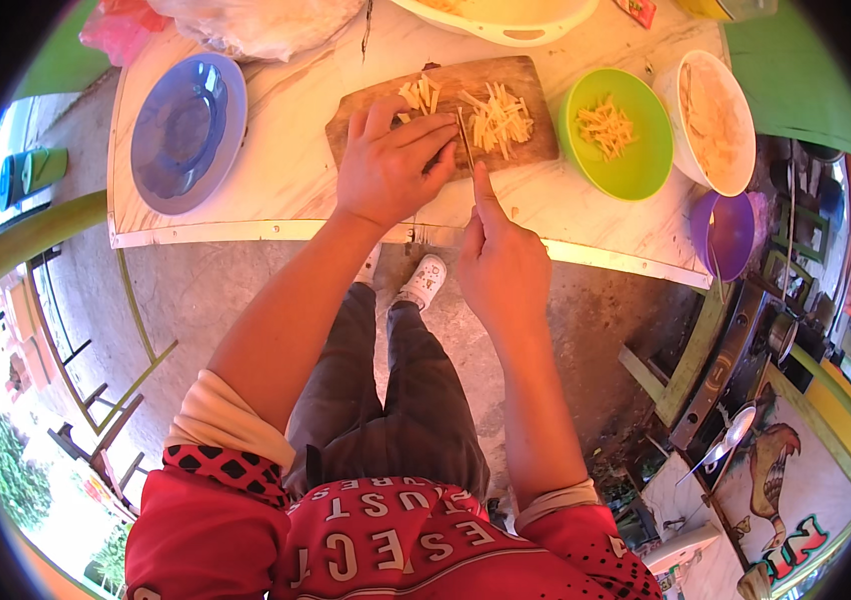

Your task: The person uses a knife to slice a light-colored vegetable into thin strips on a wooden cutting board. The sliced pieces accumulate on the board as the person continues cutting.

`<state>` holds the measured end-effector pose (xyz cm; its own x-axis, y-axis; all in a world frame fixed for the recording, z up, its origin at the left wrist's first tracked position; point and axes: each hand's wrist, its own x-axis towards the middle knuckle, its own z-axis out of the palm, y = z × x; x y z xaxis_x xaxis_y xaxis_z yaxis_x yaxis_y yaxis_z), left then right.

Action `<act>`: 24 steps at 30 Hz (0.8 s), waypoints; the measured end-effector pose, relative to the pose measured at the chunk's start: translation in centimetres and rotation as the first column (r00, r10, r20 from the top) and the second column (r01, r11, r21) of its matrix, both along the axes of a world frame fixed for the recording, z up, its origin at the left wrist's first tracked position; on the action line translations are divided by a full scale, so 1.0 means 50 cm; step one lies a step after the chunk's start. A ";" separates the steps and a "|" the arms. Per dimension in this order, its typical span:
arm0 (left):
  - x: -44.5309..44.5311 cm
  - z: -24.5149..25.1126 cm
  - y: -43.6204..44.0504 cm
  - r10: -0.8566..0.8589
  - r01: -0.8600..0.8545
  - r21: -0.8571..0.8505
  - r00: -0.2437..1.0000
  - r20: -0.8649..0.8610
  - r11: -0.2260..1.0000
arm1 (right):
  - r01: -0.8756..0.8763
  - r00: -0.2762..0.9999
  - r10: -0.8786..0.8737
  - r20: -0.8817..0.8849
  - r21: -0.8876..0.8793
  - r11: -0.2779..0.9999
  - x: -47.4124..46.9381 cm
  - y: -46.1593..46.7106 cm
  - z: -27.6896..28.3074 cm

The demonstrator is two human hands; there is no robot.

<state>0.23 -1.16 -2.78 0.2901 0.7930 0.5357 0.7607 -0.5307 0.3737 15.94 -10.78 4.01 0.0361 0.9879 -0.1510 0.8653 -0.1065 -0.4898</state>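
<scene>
My right hand [504,255] grips a knife [464,142], its index finger stretched along the blade's back; the handle is hidden in the fist. Fingers of my left hand [399,154] rest on the wooden cutting board [538,142], close to the left of the blade; whether they hold a piece under them cannot be told. A heap of pale yellow vegetable sticks [500,120] lies on the board right of the knife, and a smaller group of sticks [421,94] lies beyond my left fingers. Similar sticks [607,129] lie in a green bowl [650,161] to the right of the board.
A blue plate [185,135] sits on the left of the marble-patterned table [283,195]. Plastic bags [260,26] and a white colander [500,30] are at the far side. Beyond the green bowl stand a white container [714,124] and a purple bowl [722,236], near a gas stove [725,360].
</scene>
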 end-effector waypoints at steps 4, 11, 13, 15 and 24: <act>-0.001 -0.002 0.002 0.000 0.000 0.008 1.000 0.008 1.000 | -0.005 1.000 0.005 0.014 -0.008 1.000 -0.004 0.006 0.003; -0.001 -0.004 0.000 0.000 0.000 -0.016 1.000 0.003 1.000 | 0.019 0.997 -0.025 -0.073 -0.071 0.997 0.000 0.027 0.001; -0.002 -0.003 0.000 0.001 -0.001 -0.015 1.000 -0.001 1.000 | 0.026 0.995 -0.032 -0.095 -0.066 0.997 0.003 0.002 -0.001; -0.002 -0.004 -0.001 0.001 -0.001 -0.012 1.000 -0.005 1.000 | 0.029 0.995 -0.035 -0.098 -0.068 0.997 0.007 -0.025 0.001; -0.005 0.008 0.000 0.105 -0.103 -0.039 0.994 0.041 0.994 | 0.035 0.995 -0.043 -0.094 -0.083 0.996 -0.002 -0.013 0.018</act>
